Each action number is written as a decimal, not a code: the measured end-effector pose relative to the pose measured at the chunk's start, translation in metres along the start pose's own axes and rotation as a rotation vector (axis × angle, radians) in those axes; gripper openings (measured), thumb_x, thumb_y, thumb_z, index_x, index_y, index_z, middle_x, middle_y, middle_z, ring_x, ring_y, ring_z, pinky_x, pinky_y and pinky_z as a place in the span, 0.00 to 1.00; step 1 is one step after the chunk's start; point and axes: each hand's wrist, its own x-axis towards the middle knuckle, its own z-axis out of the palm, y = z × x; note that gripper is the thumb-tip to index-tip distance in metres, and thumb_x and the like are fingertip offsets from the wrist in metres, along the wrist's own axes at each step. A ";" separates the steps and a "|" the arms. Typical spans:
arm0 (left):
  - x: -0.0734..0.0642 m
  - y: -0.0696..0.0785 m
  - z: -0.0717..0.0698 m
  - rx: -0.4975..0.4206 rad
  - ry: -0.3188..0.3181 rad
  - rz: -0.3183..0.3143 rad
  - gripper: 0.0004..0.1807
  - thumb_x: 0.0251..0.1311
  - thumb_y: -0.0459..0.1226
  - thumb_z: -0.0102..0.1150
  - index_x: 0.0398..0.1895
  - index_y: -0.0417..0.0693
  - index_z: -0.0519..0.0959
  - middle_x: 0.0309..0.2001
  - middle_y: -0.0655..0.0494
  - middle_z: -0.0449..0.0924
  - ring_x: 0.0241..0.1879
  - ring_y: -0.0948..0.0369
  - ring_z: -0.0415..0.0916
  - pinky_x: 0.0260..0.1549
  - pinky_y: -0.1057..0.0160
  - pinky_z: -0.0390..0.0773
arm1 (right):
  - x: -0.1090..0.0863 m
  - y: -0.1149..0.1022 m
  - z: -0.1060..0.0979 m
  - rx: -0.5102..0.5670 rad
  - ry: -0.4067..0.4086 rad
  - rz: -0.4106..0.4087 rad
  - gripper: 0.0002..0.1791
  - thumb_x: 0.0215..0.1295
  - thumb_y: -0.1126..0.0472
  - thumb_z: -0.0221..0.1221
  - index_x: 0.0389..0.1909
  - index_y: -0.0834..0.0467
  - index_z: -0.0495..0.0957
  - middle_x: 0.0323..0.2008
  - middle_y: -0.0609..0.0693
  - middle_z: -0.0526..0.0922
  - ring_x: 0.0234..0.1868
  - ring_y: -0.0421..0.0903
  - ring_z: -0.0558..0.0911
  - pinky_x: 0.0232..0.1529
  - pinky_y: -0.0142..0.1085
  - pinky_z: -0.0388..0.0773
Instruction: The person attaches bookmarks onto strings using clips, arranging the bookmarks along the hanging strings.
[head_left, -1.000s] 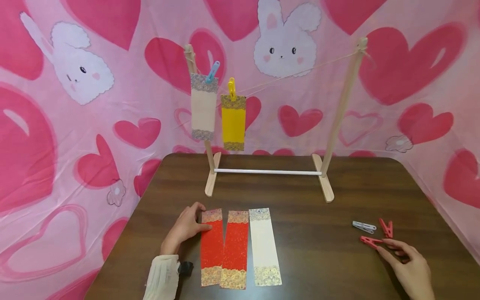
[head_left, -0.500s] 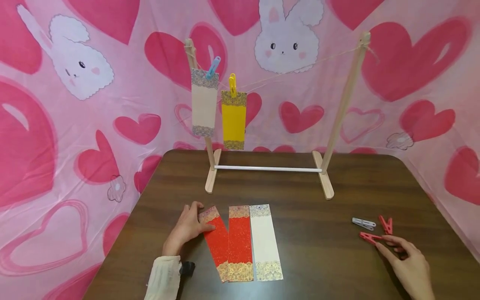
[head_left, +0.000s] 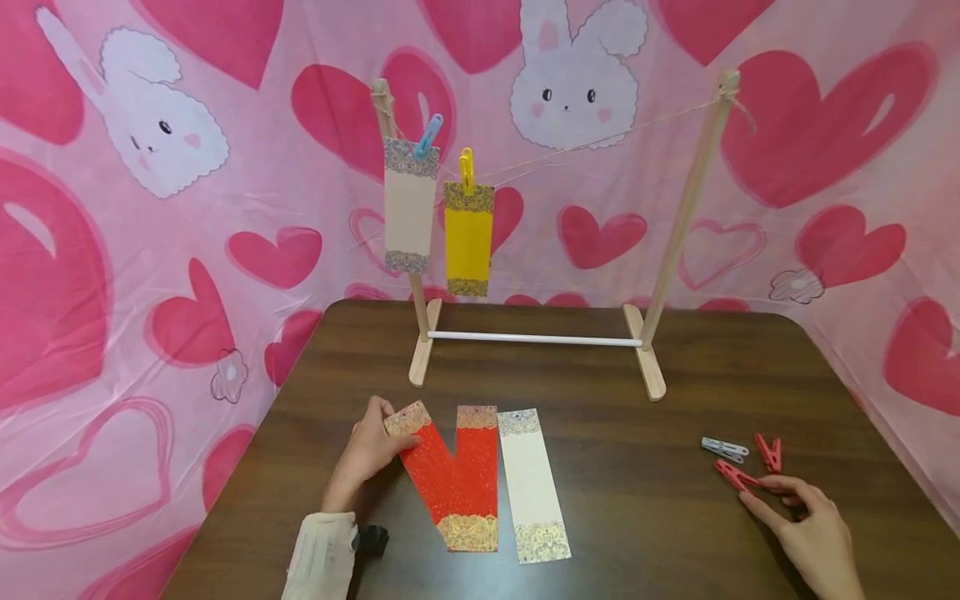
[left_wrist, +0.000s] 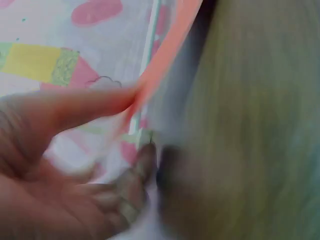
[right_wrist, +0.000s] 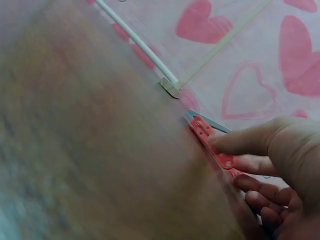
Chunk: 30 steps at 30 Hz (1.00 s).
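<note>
In the head view my left hand [head_left: 367, 446] pinches the upper end of a red strip [head_left: 424, 458] with gold lace-patterned ends, thumb on top. That strip slants, its lower end overlapping a second red strip [head_left: 477, 467]. The left wrist view shows the held strip [left_wrist: 170, 50] edge-on and blurred between thumb and fingers. To the right lies a white strip [head_left: 534, 483]. My right hand [head_left: 813, 529] pinches a red clothespin [head_left: 735, 476] at its handle end, low over the table. Close by are a grey clothespin [head_left: 724, 449] and another red clothespin [head_left: 768, 453].
A wooden stand [head_left: 688, 200] with a white crossbar [head_left: 534, 338] is at the table's back. From its string [head_left: 600, 147] hang a cream strip [head_left: 408, 208] on a blue clothespin [head_left: 428, 136] and a yellow strip [head_left: 468, 240] on a yellow clothespin [head_left: 467, 171].
The held red strip has gone from nearly straight to slanted, its upper end drawn left and lifted by my left hand. My right hand has shifted slightly left with the red clothespin.
</note>
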 end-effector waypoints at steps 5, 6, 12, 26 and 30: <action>0.008 0.000 -0.003 -0.433 0.173 -0.013 0.33 0.56 0.25 0.67 0.61 0.43 0.60 0.49 0.32 0.80 0.33 0.59 0.81 0.29 0.66 0.78 | -0.003 -0.004 0.002 0.202 0.073 0.076 0.15 0.55 0.60 0.74 0.40 0.59 0.82 0.25 0.23 0.78 0.28 0.22 0.75 0.29 0.18 0.67; 0.010 -0.001 -0.002 -0.501 0.188 -0.027 0.33 0.57 0.25 0.66 0.62 0.44 0.60 0.50 0.31 0.80 0.32 0.60 0.82 0.29 0.67 0.79 | -0.004 -0.005 0.003 0.244 0.089 0.079 0.14 0.55 0.63 0.74 0.40 0.60 0.82 0.25 0.25 0.80 0.27 0.23 0.77 0.29 0.17 0.68; 0.020 -0.001 0.001 -0.674 0.193 -0.043 0.24 0.60 0.28 0.65 0.57 0.38 0.67 0.43 0.44 0.84 0.28 0.65 0.80 0.31 0.69 0.80 | -0.005 -0.006 0.003 0.326 0.135 0.079 0.13 0.55 0.69 0.72 0.40 0.62 0.81 0.24 0.28 0.81 0.25 0.26 0.77 0.29 0.16 0.70; 0.007 0.005 -0.005 -1.120 0.006 0.050 0.04 0.67 0.29 0.59 0.36 0.46 0.81 0.30 0.56 0.82 0.30 0.62 0.79 0.31 0.66 0.80 | 0.000 -0.009 0.004 0.320 0.136 0.142 0.18 0.56 0.62 0.73 0.46 0.62 0.83 0.25 0.29 0.82 0.27 0.27 0.76 0.29 0.17 0.69; -0.001 0.010 -0.006 -1.152 -0.067 0.114 0.08 0.69 0.28 0.55 0.37 0.47 0.81 0.31 0.55 0.83 0.29 0.62 0.81 0.29 0.65 0.82 | 0.000 -0.010 0.004 0.339 0.144 0.135 0.19 0.56 0.64 0.73 0.48 0.63 0.82 0.25 0.31 0.82 0.27 0.29 0.77 0.28 0.18 0.70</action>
